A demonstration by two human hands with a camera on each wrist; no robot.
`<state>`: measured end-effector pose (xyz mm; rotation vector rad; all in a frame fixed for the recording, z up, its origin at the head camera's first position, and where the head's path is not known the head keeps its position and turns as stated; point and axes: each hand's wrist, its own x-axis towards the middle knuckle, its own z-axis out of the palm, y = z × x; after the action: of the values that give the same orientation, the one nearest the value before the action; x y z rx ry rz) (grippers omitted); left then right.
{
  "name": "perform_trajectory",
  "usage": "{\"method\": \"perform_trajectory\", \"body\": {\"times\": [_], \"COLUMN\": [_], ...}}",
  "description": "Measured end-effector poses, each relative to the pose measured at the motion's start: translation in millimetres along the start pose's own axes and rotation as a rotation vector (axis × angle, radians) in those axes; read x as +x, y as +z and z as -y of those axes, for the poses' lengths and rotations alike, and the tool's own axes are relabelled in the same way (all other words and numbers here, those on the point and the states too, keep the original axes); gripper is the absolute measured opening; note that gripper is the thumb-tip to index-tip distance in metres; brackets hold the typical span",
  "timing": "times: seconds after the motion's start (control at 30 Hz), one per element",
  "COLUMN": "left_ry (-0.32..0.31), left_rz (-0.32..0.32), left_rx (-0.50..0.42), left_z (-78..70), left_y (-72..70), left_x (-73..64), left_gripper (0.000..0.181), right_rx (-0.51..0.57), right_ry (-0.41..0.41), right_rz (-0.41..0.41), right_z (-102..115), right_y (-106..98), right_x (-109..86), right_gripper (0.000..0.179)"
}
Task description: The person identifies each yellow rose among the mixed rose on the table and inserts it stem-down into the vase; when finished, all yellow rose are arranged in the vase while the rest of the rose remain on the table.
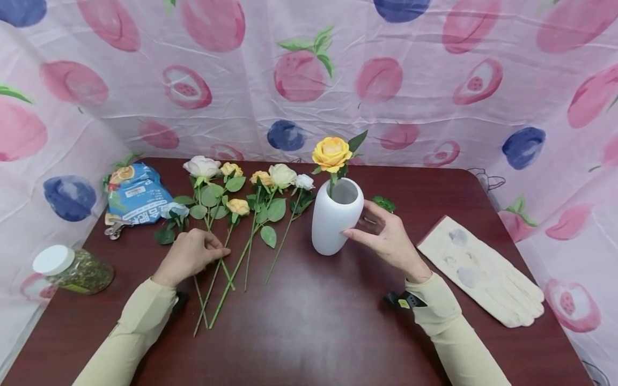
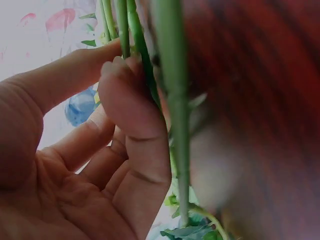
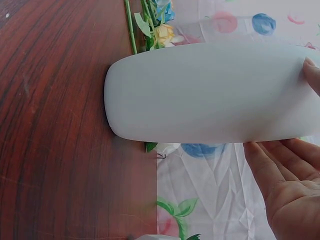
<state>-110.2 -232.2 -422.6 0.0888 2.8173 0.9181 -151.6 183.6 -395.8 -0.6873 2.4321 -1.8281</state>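
Fingers of the right hand (image 1: 388, 238) curve round the right flank of the white vase (image 1: 333, 222) — thumb on the near side, fingertips behind, below the rim — while the left hand (image 1: 193, 256) pinches a green stem (image 2: 122, 25) between thumb and bent forefinger. Which bloom that stem carries I cannot say for certain; the small yellow rose (image 1: 238, 207) lies nearest its line.

The vase stands upright on the dark table (image 1: 318, 321), to the right of the loose flowers (image 1: 282, 176), with a large yellow rose (image 1: 332, 154) in its mouth, the bloom above the rim.

Its smooth, pale wall looks like ceramic, so I judge it stiff, fairly weighty, breakable and a little slick; a steady hold round the body should suit it better than a squeeze at the lip. The flowers seem light, with firm, springy stems and soft petals — best taken by the bare lower length, clear of leaves. Several stems cross near the left hand, and could well snag one another.

Well apart, at the right, lies a pale work glove (image 1: 483, 273).
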Motion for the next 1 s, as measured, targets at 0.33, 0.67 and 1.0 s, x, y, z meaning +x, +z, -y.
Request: {"method": "perform_trajectory", "body": {"times": [0.33,0.67,1.0], "left_ry": [-0.014,-0.008,0.037], "left_rz": [-0.002,-0.064,-0.141], "left_rx": [-0.102,-0.219,-0.207], "left_z": [3.1,-9.2,-32.2], "left_y": [-3.8,-17.3,-20.0], "left_x": [-5.6,-9.9,-3.6], "left_gripper": [0.019,0.023,0.023], "right_rx": [-0.026,0.001,0.007], "right_ry": [0.039,0.010,-0.017], "right_rz": [0.065,0.077,0.053], "right_z": [3.7,1.3,1.8], "right_y": [-4.7,-5.7,-1.4], "right_x": [-1.6,-0.1,-1.1], "right_gripper": [0.065,0.068,0.072]}}
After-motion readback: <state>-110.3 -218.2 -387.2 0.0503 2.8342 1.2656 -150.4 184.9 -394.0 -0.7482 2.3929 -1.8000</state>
